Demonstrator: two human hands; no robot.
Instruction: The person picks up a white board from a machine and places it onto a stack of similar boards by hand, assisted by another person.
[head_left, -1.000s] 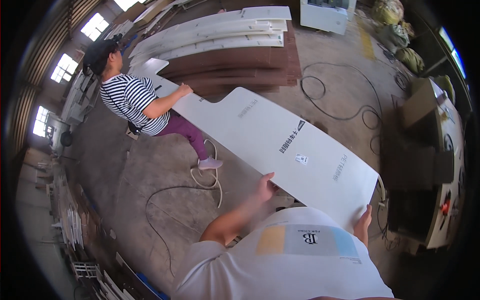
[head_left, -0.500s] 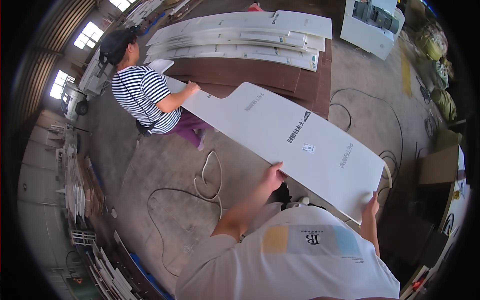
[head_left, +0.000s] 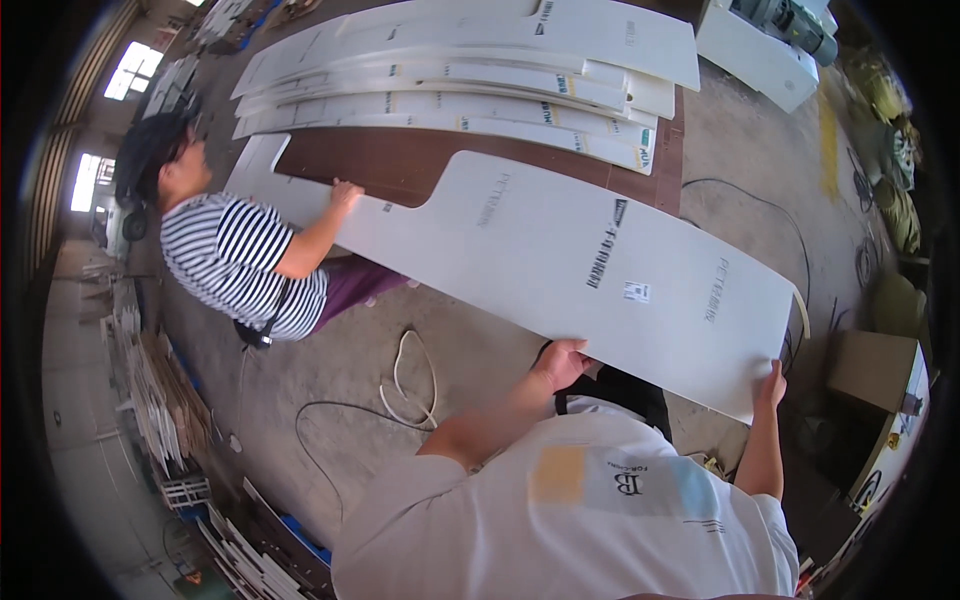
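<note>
A long white panel (head_left: 520, 255) with a cut-out in its far edge stretches across the view, printed with grey and black markings. My left hand (head_left: 564, 364) grips its near edge, the thumb on top and the fingers mostly hidden beneath. Around the right end my right hand (head_left: 770, 384) is closed, also with its thumb on the face. At the left, a co-worker (head_left: 240, 240) in a striped shirt holds the panel's other part, one hand (head_left: 346, 193) at the cut-out. A small white label (head_left: 637, 291) is stuck on the panel.
Beyond the panel, several similar white panels (head_left: 470, 75) lie stacked on brown boards (head_left: 400, 155). A white machine with a motor (head_left: 760, 50) stands at the far right. A pale hose (head_left: 402, 375) and a dark cable (head_left: 320, 405) lie on the floor. Offcuts (head_left: 165, 400) lean at the left.
The panel now sits closer to the stacked panels in view, and its left end shows more. The co-worker appears farther left and nearer. Both my hands keep their grip.
</note>
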